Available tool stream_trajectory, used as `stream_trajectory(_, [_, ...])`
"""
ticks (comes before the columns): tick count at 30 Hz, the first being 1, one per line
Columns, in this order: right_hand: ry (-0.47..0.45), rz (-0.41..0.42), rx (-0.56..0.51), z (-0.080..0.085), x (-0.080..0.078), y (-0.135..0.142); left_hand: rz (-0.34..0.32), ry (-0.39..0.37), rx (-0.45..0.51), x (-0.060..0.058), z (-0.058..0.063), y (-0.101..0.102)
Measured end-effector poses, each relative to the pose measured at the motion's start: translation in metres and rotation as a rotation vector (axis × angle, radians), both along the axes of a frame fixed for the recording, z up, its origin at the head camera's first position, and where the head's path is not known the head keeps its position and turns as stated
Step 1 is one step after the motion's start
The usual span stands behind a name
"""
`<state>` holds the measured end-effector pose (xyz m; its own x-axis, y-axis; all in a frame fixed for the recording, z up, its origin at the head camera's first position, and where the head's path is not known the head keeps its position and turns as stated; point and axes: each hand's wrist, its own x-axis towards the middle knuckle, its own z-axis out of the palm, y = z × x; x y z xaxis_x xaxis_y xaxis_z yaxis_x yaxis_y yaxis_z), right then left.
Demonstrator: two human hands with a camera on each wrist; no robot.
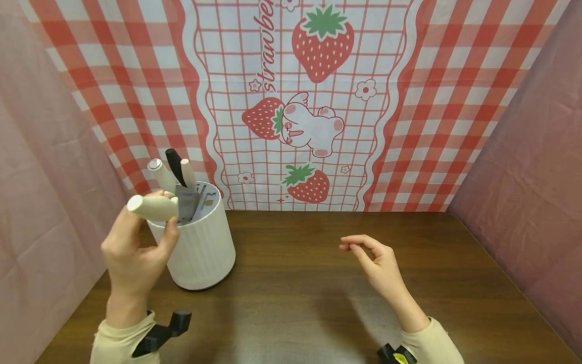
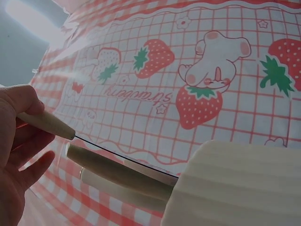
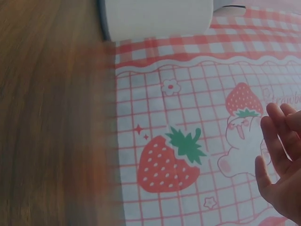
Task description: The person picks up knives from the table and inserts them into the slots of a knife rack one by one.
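Note:
My left hand (image 1: 138, 247) pinches the cream handle of a knife (image 1: 154, 208) between thumb and fingers, above the rim of a white ribbed knife holder (image 1: 202, 258). In the left wrist view, the knife's thin blade (image 2: 127, 157) shows edge-on, running down to the holder; its lower end is hidden. Other handles stand in the holder: a black handle (image 1: 175, 167), a pale handle (image 1: 188, 173) and a thicker cream handle (image 1: 161, 174). My right hand (image 1: 379, 265) hovers over the table at the right, fingers loosely bent, with nothing in its grasp.
The brown wooden table (image 1: 291, 283) spreads beneath both hands. Behind it hangs a red-and-white checked cloth (image 1: 391, 167) printed with strawberries. Pinkish cloth (image 1: 523, 177) closes off the right side, and similar fabric (image 1: 50, 202) hangs at the left, close to the holder.

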<state>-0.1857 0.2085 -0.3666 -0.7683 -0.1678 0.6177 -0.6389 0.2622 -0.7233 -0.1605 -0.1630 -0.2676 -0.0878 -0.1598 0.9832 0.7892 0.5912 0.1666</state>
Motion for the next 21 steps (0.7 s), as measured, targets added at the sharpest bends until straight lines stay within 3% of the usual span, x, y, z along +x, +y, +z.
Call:
stream_trajectory(8, [0.051, -0.032, 0.021, -0.003, -0.001, 0.001, 0.106, -0.047, -0.023, -0.004, -0.002, 0.000])
stream_trajectory(14, [0.050, -0.026, 0.002, -0.003, 0.000, 0.000, 0.217, -0.098, 0.051, -0.007, -0.006, 0.001])
stream_trajectory(21, [0.072, -0.027, -0.003, -0.002, 0.000, 0.000, 0.258, -0.134, 0.117, -0.012, -0.013, 0.006])
